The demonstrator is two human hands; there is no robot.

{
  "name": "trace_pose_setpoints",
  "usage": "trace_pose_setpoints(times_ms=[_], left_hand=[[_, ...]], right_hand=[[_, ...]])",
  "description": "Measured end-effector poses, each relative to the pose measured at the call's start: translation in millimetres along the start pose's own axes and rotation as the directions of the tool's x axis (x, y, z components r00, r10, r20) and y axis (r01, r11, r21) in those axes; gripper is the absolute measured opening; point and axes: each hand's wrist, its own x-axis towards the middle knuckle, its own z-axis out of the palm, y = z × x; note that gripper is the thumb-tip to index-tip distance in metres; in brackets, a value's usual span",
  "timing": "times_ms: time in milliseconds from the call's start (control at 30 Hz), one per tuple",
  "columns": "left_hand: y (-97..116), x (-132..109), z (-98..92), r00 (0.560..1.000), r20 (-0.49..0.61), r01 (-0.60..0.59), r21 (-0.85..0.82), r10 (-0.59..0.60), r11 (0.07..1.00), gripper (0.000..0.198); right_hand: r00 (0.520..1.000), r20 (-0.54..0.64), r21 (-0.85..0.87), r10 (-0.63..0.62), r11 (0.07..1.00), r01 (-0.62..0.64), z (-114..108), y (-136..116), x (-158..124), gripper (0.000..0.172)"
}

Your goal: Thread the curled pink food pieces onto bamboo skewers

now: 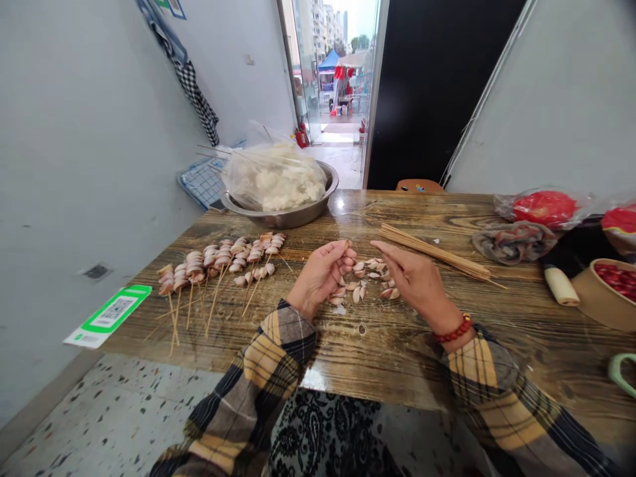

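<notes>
Both hands are above the wooden table (348, 358), one on each side of a loose pile of garlic cloves (356, 291). My left hand (325, 270) has its fingers curled, thumb and forefinger pressed together; what they pinch is too small to make out. Opposite it, my right hand (412, 275) is held palm inward with fingers stretched out, and nothing shows in it. Left of my hands lie several skewers threaded with garlic cloves (223, 255), their sticks pointing toward me. A bundle of bare wooden skewers (437, 253) rests behind my right hand.
A metal basin (298, 217) with a plastic bag of pale food (278, 175) stands at the back left. Rightward are a crumpled cloth (514, 243), red bagged items (546, 207), a bowl of red pieces (601, 298) and a green handle (619, 374). A QR card (112, 315) juts past the left edge.
</notes>
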Motion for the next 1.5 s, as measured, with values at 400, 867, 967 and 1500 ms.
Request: trace_pose_setpoints(times_ms=[400, 867, 967, 1500], left_hand=[[-1.4, 0.8, 0.7, 1.000, -0.015, -0.008, -0.080, 0.007, 0.997, 0.017], [-5.0, 0.3, 2.7, 1.000, -0.007, -0.007, -0.016, 0.007, 1.000, 0.024], [-6.0, 0.0, 3.4, 0.999, -0.014, -0.050, 0.036, 0.050, 0.998, 0.025], [-9.5, -2.1, 8.0, 0.993, -0.048, -0.094, 0.211, 0.106, 0.973, 0.031]], right_hand=[[0.990, 0.142, -0.030, -0.012, 0.999, 0.016, 10.4, -1.3, -2.3, 0.035], [0.990, 0.140, 0.013, -0.026, 1.000, 0.024, 15.3, 0.5, -4.1, 0.041], [0.989, 0.143, 0.009, -0.022, 1.000, 0.021, 15.4, 0.8, -4.0, 0.042], [0.995, 0.084, 0.104, -0.044, 0.994, 0.035, 18.5, -1.0, -3.5, 0.036]])
